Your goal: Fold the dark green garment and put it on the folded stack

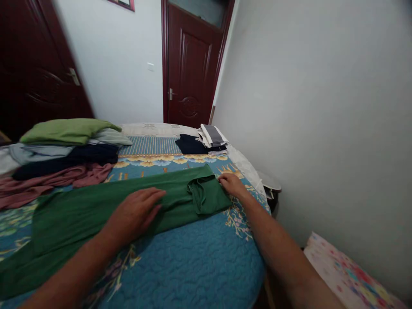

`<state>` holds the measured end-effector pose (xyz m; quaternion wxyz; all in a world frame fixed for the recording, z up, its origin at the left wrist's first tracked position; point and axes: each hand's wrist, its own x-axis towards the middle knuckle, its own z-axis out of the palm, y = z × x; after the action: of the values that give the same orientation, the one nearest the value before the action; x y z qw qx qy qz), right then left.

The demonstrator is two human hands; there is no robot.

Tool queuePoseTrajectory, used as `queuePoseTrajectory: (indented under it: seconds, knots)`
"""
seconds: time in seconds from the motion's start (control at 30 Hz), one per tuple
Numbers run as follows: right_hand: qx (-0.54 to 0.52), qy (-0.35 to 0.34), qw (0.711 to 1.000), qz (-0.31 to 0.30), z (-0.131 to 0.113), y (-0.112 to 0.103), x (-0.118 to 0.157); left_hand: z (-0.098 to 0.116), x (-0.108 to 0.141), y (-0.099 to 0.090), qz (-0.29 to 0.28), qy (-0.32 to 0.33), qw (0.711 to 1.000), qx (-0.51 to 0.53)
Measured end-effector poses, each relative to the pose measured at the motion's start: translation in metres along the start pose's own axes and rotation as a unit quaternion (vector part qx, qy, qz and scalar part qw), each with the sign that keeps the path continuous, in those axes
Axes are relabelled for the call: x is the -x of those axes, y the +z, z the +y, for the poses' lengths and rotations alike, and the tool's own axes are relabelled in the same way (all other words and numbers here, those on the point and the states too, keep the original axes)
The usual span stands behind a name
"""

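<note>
A green garment (96, 204), possibly a shirt, lies stretched lengthwise across the bed, folded into a long strip. Its right end is doubled back, and a loose opening shows on top of that fold. My left hand (137, 212) is over the middle of the strip, palm down with fingers stretched out and holding nothing; whether it touches the cloth is hard to see. At the folded right end, my right hand (232, 184) has its fingers bent in and pressed together on the edge of the cloth. Its thumb is mostly hidden.
Left on the bed are a light green folded cloth (69, 131), dark navy clothes (71, 159) and pink clothes (64, 178). Farther back sit a navy folded garment (190, 144) and a white-and-grey one (213, 135). A wall (305, 107) rises to the right; a floral item (350, 274) lies below.
</note>
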<state>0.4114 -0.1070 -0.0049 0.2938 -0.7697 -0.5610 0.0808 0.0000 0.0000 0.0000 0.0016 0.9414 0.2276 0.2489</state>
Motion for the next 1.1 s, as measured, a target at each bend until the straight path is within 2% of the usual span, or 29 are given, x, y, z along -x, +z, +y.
queuePoseTrajectory:
  seconds: [0.13,0.23,0.33,0.47,0.57,0.67,0.73,0.8,0.87,0.97,1.1]
  knots:
    - [0.056,-0.025,0.998,0.008,0.0,0.01,-0.011,0.068,-0.045,0.033,-0.07,0.097,0.992,0.03]
    - [0.055,-0.033,0.997,0.045,-0.006,0.012,-0.016,0.09,-0.06,0.056,-0.091,0.114,0.989,0.016]
    - [0.032,-0.061,0.997,0.023,-0.01,0.011,-0.018,0.086,-0.058,0.073,-0.068,0.121,0.99,0.02]
    - [0.042,-0.105,0.993,-0.021,-0.018,0.011,-0.03,0.073,-0.05,0.079,-0.012,0.136,0.989,0.05]
    - [0.004,-0.061,0.998,-0.017,-0.031,0.012,-0.053,0.071,-0.05,0.078,-0.002,0.132,0.989,0.071]
    - [-0.127,0.02,0.991,-0.037,-0.053,0.011,-0.082,0.072,-0.052,0.077,-0.007,0.137,0.987,0.081]
    - [-0.219,0.031,0.974,-0.048,-0.068,0.009,-0.096,0.073,-0.052,0.077,-0.009,0.137,0.987,0.086]
    - [-0.255,0.021,0.965,-0.051,-0.077,0.007,-0.101,0.074,-0.052,0.078,-0.014,0.134,0.986,0.094]
    - [-0.204,0.011,0.977,-0.057,-0.079,0.007,-0.095,0.074,-0.051,0.078,-0.017,0.13,0.986,0.1]
    - [-0.046,-0.037,0.997,-0.042,-0.069,0.018,-0.066,0.074,-0.051,0.077,-0.019,0.128,0.987,0.098]
    - [0.102,-0.105,0.988,-0.04,-0.052,0.045,-0.015,0.074,-0.053,0.077,-0.033,0.132,0.987,0.086]
